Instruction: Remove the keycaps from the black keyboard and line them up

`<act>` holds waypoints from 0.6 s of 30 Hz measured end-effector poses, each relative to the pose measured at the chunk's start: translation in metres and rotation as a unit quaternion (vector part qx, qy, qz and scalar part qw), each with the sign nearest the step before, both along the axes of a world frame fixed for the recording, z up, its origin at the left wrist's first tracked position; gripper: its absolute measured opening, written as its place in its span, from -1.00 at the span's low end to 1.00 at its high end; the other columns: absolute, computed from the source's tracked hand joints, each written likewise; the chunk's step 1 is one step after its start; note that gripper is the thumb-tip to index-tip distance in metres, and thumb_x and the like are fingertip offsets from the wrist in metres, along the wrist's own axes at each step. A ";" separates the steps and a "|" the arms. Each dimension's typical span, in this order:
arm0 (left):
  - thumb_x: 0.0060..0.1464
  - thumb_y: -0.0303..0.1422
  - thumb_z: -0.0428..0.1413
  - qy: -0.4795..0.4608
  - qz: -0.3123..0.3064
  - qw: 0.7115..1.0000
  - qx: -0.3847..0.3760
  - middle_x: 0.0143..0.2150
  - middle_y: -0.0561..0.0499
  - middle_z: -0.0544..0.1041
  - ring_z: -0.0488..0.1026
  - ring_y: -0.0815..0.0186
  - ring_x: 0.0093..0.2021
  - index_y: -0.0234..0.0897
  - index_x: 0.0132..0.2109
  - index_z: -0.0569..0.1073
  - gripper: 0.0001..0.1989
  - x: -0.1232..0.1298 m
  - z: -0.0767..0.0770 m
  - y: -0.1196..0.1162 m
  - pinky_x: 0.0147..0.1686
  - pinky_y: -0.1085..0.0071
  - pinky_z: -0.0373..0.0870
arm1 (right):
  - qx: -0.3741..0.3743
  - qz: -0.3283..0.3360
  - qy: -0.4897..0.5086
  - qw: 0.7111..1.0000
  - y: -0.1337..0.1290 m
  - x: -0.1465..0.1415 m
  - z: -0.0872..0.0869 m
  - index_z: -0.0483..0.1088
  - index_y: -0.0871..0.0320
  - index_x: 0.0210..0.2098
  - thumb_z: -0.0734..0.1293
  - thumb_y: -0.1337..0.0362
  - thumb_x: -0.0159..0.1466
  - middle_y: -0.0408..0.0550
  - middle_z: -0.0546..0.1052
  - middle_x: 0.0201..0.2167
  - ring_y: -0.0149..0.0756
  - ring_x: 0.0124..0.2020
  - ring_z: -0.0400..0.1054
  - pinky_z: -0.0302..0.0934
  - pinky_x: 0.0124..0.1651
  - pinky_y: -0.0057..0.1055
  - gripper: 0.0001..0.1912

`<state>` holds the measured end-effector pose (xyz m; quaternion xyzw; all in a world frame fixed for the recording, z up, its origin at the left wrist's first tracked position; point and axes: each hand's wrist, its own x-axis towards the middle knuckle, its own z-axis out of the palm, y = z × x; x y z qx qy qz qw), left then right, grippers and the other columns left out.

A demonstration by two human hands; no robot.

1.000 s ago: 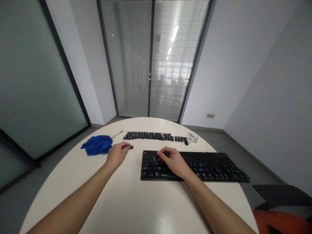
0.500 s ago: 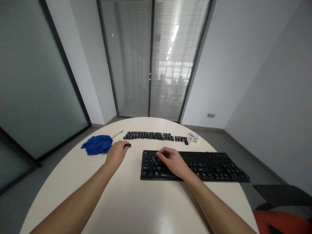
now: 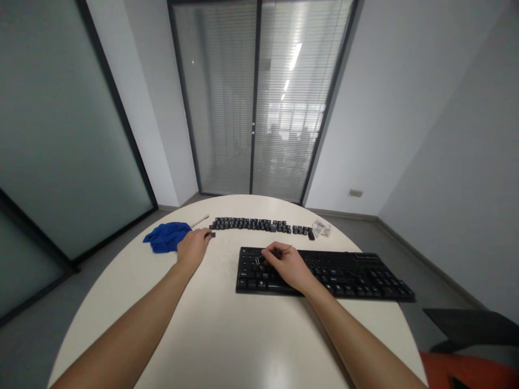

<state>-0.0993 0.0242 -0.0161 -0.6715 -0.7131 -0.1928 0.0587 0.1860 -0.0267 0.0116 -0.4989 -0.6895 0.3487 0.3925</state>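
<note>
My left hand (image 3: 193, 248) is closed, its fingertips pinched on a small black keycap (image 3: 212, 234) just in front of the left end of a row of loose keycaps (image 3: 243, 223). Over the left part of a black keyboard (image 3: 344, 275), my right hand (image 3: 288, 266) is closed around a keycap puller, whose thin wire loop (image 3: 259, 260) sticks out to the left of the fingers. Several key positions there are without caps. The lower rows and the right side still carry caps. The puller's handle is mostly hidden by my fingers.
A crumpled blue cloth (image 3: 167, 237) lies left of my left hand, with a thin pale-handled brush or stick (image 3: 200, 220) behind it. Clear plastic wrapping (image 3: 321, 227) sits at the row's right end. A chair (image 3: 470, 329) stands at the table's right.
My left hand has shifted slightly away from me with the keycap, closer to the row. My right hand stays over the keyboard with the puller. The view has turned slightly.
</note>
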 end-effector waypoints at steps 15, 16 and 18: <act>0.26 -0.29 0.00 0.000 -0.006 1.000 0.003 -0.10 -0.10 0.60 0.51 0.08 -0.07 -0.11 0.00 0.51 -0.75 -0.003 0.002 0.012 -0.22 0.33 0.40 | 0.024 0.002 -0.018 1.000 0.000 0.001 -0.002 0.47 0.16 -0.37 0.30 0.03 0.25 -0.11 0.56 -0.50 -0.27 -0.42 0.43 0.25 -0.27 -0.40 -0.68; 0.27 -0.29 -0.01 -0.001 -0.004 1.000 0.004 -0.11 -0.10 0.60 0.52 0.08 -0.08 -0.11 0.00 0.50 -0.75 -0.003 0.002 0.012 -0.23 0.33 0.41 | 0.029 0.002 -0.022 0.999 -0.001 0.000 -0.002 0.47 0.16 -0.37 0.29 0.03 0.25 -0.11 0.55 -0.50 -0.28 -0.41 0.42 0.24 -0.27 -0.40 -0.68; 0.26 -0.29 0.00 -0.003 -0.001 1.000 0.005 -0.12 -0.10 0.60 0.52 0.08 -0.10 -0.11 0.03 0.49 -0.74 -0.003 0.002 0.011 -0.25 0.33 0.41 | 0.043 0.000 -0.034 0.998 -0.003 -0.001 0.000 0.48 0.15 -0.37 0.28 0.02 0.27 -0.12 0.55 -0.49 -0.29 -0.41 0.41 0.22 -0.28 -0.41 -0.67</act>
